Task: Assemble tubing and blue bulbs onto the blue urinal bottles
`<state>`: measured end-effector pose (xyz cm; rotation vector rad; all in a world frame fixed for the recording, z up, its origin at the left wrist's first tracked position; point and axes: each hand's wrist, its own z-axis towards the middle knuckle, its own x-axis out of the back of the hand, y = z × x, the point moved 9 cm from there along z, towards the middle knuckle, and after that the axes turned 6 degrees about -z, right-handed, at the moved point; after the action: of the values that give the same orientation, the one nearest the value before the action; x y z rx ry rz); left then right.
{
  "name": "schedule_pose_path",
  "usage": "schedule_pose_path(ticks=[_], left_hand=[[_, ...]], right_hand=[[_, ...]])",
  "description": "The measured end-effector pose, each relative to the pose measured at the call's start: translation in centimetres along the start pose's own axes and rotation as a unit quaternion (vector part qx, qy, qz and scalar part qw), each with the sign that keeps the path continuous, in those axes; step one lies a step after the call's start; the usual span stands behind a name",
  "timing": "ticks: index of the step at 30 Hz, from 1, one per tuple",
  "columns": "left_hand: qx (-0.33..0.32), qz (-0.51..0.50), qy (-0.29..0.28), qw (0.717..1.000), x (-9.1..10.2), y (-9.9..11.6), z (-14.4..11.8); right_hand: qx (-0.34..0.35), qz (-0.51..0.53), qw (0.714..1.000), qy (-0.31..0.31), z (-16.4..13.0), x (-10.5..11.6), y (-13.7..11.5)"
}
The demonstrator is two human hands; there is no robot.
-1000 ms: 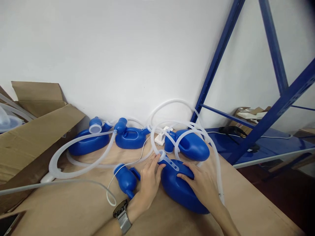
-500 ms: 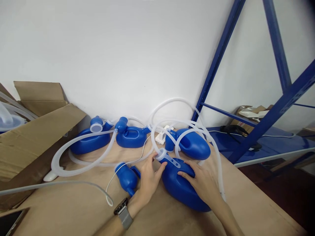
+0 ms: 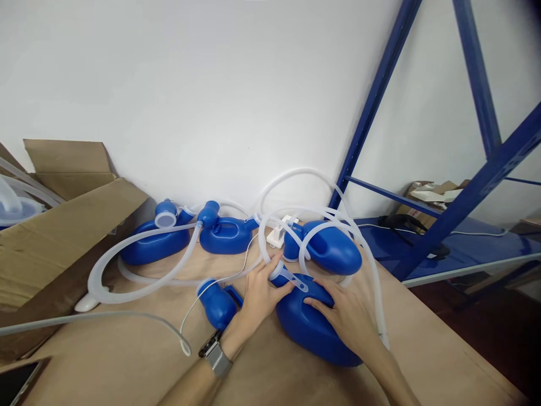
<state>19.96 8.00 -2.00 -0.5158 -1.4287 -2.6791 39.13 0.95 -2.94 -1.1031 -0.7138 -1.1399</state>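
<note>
A blue plastic urinal bottle (image 3: 313, 324) lies on its side before me. Its neck carries a translucent cap (image 3: 276, 269) with a flat strap (image 3: 296, 280) and a clear hose (image 3: 262, 239). My left hand (image 3: 258, 293), wearing a watch, has its fingers and thumb closed around the cap at the neck. My right hand (image 3: 344, 310) grips the bottle's body by the handle, the fingertips in the recess. Left of my left hand lies a loose blue funnel-like piece (image 3: 217, 304). Behind, another blue bottle (image 3: 333, 248) rests under loops of hose.
Two more blue bottles (image 3: 230, 235) (image 3: 156, 245) stand near the wall, with looped hoses. A cardboard box (image 3: 76, 225) is at the left, and a white power plug (image 3: 276, 234) sits at the back. A phone (image 3: 19, 386) lies front left. Blue metal shelving (image 3: 465, 197) borders the right.
My left hand has turned on the cap, its fingers coming over it and its wrist shifting right. The strap and bottle have shifted slightly; my right hand keeps its grip.
</note>
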Motion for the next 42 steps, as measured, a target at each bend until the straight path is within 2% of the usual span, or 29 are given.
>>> schedule_pose_path(ticks=[7,13,18,22,28,34,37,42], left_hand=[[0.031,0.002,-0.006,1.0,0.0,-0.7,0.2],[0.03,0.013,0.016,0.999,-0.5,0.0,-0.3],[0.051,-0.034,-0.035,0.997,-0.5,0.7,0.0],[0.075,-0.062,-0.07,0.993,-0.4,0.6,0.1],[0.076,0.039,-0.036,0.996,-0.5,0.6,0.4],[0.056,0.079,-0.042,0.994,-0.3,1.1,0.6],[0.051,0.092,-0.04,0.994,-0.2,1.2,0.5],[0.054,0.115,-0.029,0.992,-0.3,1.1,0.4]], right_hand=[[-0.024,0.021,0.999,-0.017,0.2,0.1,0.6],[-0.053,0.028,0.998,-0.022,0.3,0.1,1.0],[-0.055,0.014,0.998,-0.02,0.5,0.6,0.7],[-0.04,0.037,0.997,-0.045,0.8,0.9,0.1],[-0.066,-0.004,0.994,-0.092,1.6,1.2,-1.3],[-0.023,-0.032,0.995,-0.095,2.6,1.4,-3.1],[-0.008,-0.027,0.995,-0.091,3.1,1.3,-3.3],[-0.021,-0.031,0.994,-0.107,3.5,0.7,-2.8]])
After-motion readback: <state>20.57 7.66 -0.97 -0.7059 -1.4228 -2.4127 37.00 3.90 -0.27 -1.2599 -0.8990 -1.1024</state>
